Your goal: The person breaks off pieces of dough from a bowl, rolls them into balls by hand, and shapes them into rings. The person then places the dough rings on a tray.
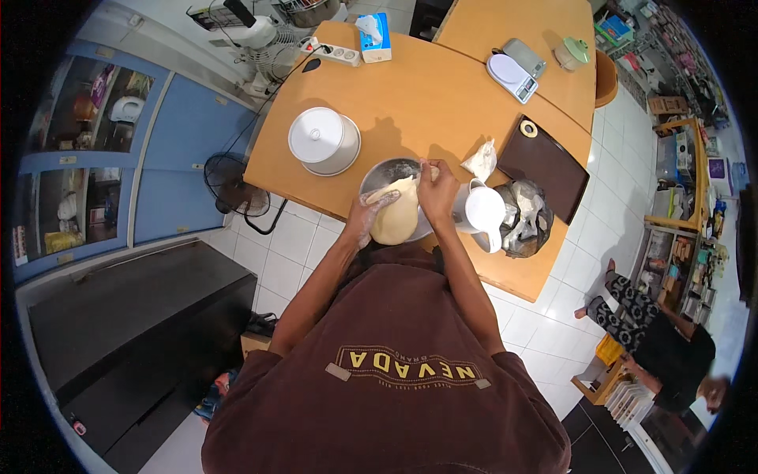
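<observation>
A large, smooth lump of pale dough [397,220] hangs over the near side of a metal bowl [384,171] at the table's front edge. My left hand [365,213], dusted with white, grips the dough from its left side with the fingers over the top. My right hand [437,192] is closed at the dough's upper right, by the bowl's rim. A small pale bit that looks like dough shows at its fingers. A white pitcher [482,207] stands just right of my right hand.
Right of the pitcher lie a dark plastic bag [524,225], a small bag of white powder [479,160] and a brown tray [546,168] with a dough ring. A white lidded container [322,141] stands left. Farther back are a kitchen scale [513,76] and tissue box [374,39].
</observation>
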`<move>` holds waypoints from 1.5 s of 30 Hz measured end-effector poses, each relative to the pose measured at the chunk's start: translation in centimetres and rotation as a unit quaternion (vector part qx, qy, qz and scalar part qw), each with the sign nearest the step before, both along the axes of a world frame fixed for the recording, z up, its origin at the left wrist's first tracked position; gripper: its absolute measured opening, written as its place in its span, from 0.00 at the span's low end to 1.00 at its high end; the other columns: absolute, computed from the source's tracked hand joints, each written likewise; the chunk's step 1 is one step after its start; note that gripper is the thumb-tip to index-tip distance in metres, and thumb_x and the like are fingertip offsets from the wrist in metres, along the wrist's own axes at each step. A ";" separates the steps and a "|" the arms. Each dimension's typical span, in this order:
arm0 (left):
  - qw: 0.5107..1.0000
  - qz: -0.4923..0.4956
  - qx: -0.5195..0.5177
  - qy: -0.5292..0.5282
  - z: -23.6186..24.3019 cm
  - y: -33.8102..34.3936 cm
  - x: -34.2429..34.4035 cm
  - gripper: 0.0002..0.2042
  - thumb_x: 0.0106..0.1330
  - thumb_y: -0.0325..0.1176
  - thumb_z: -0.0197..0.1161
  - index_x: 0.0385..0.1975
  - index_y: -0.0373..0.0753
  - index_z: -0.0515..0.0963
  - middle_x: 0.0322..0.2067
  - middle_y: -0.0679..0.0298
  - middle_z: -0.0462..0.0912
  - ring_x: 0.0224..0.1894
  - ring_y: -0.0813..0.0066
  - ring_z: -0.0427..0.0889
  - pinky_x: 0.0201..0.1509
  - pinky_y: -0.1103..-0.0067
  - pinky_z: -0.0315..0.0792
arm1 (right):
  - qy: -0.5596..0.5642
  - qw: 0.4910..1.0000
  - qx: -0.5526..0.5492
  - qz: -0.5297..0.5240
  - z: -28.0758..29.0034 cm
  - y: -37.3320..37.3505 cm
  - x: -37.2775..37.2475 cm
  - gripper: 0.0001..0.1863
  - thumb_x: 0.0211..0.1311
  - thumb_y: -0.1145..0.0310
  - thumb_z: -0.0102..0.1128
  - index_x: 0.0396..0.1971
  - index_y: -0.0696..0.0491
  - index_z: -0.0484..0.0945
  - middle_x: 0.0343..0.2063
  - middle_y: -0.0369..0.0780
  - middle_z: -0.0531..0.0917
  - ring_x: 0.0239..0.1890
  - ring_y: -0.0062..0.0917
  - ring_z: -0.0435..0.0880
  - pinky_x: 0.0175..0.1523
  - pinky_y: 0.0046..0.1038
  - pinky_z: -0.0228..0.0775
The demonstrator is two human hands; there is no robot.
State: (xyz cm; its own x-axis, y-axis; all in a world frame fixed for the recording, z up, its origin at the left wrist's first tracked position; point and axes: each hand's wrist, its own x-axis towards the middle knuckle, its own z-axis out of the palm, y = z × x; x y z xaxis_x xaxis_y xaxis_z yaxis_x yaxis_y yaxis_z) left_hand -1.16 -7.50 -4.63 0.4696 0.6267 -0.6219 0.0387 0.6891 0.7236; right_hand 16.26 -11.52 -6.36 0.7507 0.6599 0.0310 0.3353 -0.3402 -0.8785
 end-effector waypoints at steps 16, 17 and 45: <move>0.998 -0.065 0.021 -0.015 0.4 1.1 -3.8 0.20 0.67 0.35 0.72 0.55 0.30 0.81 0.44 0.58 0.88 0.40 0.74 0.89 0.45 0.75 0.84 | -0.025 0.999 0.015 -0.031 2.1 -0.3 -0.2 0.12 0.70 0.65 0.65 0.36 0.61 0.84 0.23 0.49 0.87 0.25 0.33 0.89 0.32 0.34 0.76; 0.998 -0.065 0.021 -0.016 0.3 1.2 -4.0 0.20 0.67 0.35 0.72 0.55 0.30 0.81 0.44 0.58 0.88 0.40 0.74 0.89 0.45 0.75 0.84 | -0.026 0.999 0.015 -0.031 2.1 -0.3 -0.2 0.12 0.70 0.65 0.65 0.36 0.61 0.84 0.23 0.49 0.87 0.25 0.33 0.89 0.32 0.34 0.76; 0.941 -0.179 0.260 0.126 -15.8 4.3 1.6 0.17 0.66 0.36 0.71 0.51 0.35 0.84 0.47 0.58 0.88 0.43 0.67 0.88 0.50 0.70 0.81 | 0.552 0.812 0.155 0.110 1.6 -2.7 0.4 0.23 0.83 0.56 0.48 0.64 0.57 0.72 0.51 0.39 0.83 0.44 0.21 0.85 0.44 0.24 0.81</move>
State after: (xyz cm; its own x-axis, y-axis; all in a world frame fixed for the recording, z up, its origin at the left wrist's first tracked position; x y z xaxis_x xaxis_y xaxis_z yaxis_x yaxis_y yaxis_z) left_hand 0.40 -3.23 -20.45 0.5865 0.7070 -0.3951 0.4160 0.1556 0.8959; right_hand 16.70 -14.24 -4.77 0.2981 0.8708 -0.3908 -0.6918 -0.0850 -0.7171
